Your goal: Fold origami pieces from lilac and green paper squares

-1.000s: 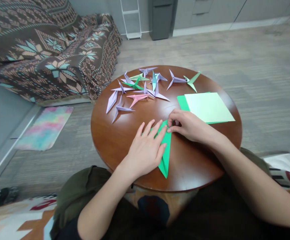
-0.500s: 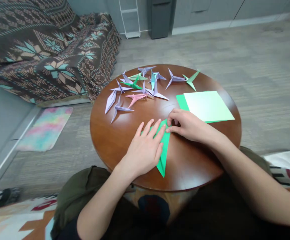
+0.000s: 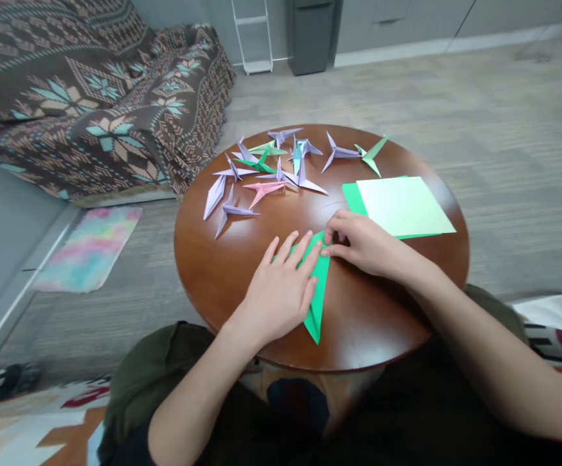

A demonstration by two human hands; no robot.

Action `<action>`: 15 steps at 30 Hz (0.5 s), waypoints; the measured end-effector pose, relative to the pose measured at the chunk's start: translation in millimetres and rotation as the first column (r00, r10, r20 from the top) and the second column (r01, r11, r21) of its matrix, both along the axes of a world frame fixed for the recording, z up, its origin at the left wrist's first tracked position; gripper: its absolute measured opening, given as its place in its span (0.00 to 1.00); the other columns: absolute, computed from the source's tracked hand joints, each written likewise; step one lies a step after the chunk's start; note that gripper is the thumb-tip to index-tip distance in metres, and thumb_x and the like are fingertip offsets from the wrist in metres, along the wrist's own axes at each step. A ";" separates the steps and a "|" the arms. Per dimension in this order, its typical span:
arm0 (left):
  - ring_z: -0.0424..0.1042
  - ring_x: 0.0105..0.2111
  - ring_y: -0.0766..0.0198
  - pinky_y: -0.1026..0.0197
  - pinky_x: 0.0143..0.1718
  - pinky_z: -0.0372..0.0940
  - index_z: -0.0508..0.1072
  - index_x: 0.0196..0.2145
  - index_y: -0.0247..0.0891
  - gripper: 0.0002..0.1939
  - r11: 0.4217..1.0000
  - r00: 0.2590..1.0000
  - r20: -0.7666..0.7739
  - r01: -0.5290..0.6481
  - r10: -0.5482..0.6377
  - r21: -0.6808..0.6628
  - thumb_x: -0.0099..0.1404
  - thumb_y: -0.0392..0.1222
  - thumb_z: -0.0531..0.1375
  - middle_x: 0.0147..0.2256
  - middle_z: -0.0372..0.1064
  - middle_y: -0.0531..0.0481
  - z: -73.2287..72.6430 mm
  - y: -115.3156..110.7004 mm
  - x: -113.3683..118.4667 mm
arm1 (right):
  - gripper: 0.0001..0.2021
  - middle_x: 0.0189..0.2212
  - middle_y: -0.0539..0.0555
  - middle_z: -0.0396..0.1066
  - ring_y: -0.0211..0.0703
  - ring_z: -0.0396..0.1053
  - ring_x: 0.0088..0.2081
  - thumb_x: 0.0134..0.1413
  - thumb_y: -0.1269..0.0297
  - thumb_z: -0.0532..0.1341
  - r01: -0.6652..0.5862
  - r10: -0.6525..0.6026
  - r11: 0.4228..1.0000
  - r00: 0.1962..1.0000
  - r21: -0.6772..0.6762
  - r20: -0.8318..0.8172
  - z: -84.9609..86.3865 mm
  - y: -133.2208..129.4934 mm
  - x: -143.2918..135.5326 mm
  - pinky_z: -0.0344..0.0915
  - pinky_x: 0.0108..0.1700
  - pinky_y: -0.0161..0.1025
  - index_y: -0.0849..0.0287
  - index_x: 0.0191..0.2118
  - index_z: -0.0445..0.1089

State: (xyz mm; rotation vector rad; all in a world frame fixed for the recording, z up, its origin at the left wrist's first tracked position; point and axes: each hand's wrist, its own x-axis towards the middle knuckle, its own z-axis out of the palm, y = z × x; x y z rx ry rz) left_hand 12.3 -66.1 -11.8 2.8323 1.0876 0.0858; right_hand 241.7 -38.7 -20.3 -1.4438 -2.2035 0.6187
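The folded green paper (image 3: 320,294) is pressed flat on the round table (image 3: 222,272) under the left hand (image 3: 281,291), fingers spread; its far tip is pinched by the right hand (image 3: 363,244); two paper sheets (image 3: 401,206) are stacked far right.

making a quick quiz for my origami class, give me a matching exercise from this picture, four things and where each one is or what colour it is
Things:
1. left hand
2. right hand
3. pink crane
4. stack of paper sheets

Descriptions:
a. lies among the lilac folded birds at the far side of the table
b. pressed flat on the green folded paper
c. unfolded, on the table's right side
d. fingertips pinching the top of the green folded paper

Pairs: 1-b, 2-d, 3-a, 4-c
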 end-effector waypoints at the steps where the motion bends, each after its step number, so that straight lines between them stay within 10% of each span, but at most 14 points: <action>1: 0.48 0.76 0.46 0.38 0.75 0.45 0.56 0.74 0.37 0.30 1.000 1.000 0.003 -0.014 0.014 0.004 0.79 0.45 0.46 0.76 0.47 0.41 0.0 -0.5 0.9 | 0.06 0.36 0.54 0.68 0.45 0.69 0.35 0.61 0.67 0.68 0.013 -0.013 1.000 1.000 0.005 -0.002 -0.3 -0.3 -0.5 0.64 0.40 0.42 0.58 0.36 0.70; 8: 0.49 0.75 0.43 0.39 0.74 0.50 0.56 0.74 0.32 0.31 0.994 0.994 0.003 -0.112 0.112 0.017 0.78 0.45 0.46 0.76 0.44 0.43 0.3 -2.7 7.4 | 0.05 0.42 0.59 0.70 0.54 0.70 0.45 0.64 0.66 0.66 -0.016 0.015 0.997 1.000 0.071 0.022 11.2 -15.8 -3.0 0.66 0.49 0.48 0.58 0.38 0.69; 15: 0.49 0.75 0.44 0.40 0.74 0.50 0.57 0.74 0.33 0.31 0.992 0.992 0.021 -0.125 0.125 0.017 0.78 0.45 0.46 0.75 0.49 0.45 -3.4 -3.0 7.6 | 0.10 0.34 0.54 0.69 0.47 0.68 0.36 0.65 0.64 0.66 -0.140 0.136 0.990 0.987 -0.035 -0.087 25.4 -49.9 -21.1 0.64 0.39 0.41 0.56 0.32 0.66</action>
